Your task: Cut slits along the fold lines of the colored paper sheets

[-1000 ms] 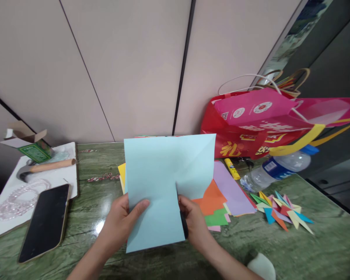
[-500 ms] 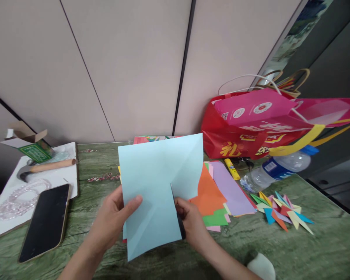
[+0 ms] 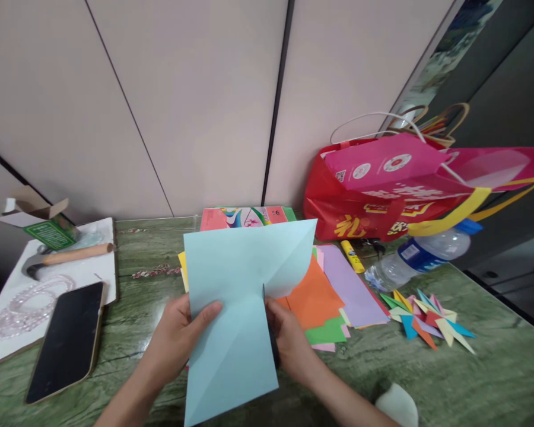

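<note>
A light blue sheet of paper point(image 3: 231, 284) with faint diagonal creases is held up in front of me. My left hand point(image 3: 175, 335) pinches its left edge, thumb on the front and fingers behind. At the right side, my right hand point(image 3: 291, 338) is closed on dark scissors point(image 3: 275, 347), mostly hidden behind the sheet. A narrow blade tip shows at a cut running in from the right, and the paper above the cut bends away. Behind the sheet lie orange paper point(image 3: 318, 296) and a lilac stack point(image 3: 351, 290).
To the left are a phone point(image 3: 66, 338), a sickle with a wooden handle point(image 3: 78, 254), beads point(image 3: 26, 308) and an opened green box point(image 3: 48, 231). On the right are a glue stick point(image 3: 352, 256), a bottle point(image 3: 420, 255), folded paper stars point(image 3: 427, 317) and a red bag point(image 3: 351, 204).
The blue sheet has come lower and tilted, uncovering more of the colourful pack behind it. Its upper right flap bends further from the cut. Both hands keep their hold.
</note>
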A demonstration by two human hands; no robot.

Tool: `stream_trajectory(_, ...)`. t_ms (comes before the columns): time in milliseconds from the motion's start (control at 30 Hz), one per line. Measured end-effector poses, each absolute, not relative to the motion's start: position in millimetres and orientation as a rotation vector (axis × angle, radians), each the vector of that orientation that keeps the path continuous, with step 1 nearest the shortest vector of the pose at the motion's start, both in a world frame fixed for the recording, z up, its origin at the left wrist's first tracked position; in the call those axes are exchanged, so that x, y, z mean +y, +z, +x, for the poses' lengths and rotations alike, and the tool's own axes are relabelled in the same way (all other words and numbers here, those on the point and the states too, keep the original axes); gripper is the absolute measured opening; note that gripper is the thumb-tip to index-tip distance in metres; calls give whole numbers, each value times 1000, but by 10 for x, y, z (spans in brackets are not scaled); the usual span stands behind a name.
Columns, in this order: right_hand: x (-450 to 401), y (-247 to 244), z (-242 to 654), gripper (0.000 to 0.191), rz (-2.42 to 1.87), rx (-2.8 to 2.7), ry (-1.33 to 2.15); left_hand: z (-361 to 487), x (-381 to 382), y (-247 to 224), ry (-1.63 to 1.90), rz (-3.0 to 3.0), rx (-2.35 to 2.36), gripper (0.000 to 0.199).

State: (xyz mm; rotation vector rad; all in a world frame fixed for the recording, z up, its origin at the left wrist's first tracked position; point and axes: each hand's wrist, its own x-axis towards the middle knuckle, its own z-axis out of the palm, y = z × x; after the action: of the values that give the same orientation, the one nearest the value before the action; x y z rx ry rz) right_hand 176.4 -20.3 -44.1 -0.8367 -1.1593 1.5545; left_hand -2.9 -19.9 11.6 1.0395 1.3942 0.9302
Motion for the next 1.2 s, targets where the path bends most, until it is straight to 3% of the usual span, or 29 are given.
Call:
stream_trajectory(433, -195, -431, 1781, 30, -844, -1167, 1507, 54, -207, 183, 939, 903, 1295, 28)
stream_trajectory(833, -200, -416, 1785, 17, -874, -1148, 1484, 54, -209, 181, 936, 920, 1290, 27)
stream_trajectory(1200, -184, -463, 1769, 21, -887, -1077, 1530, 70, -233, 211, 953, 901, 1331, 27)
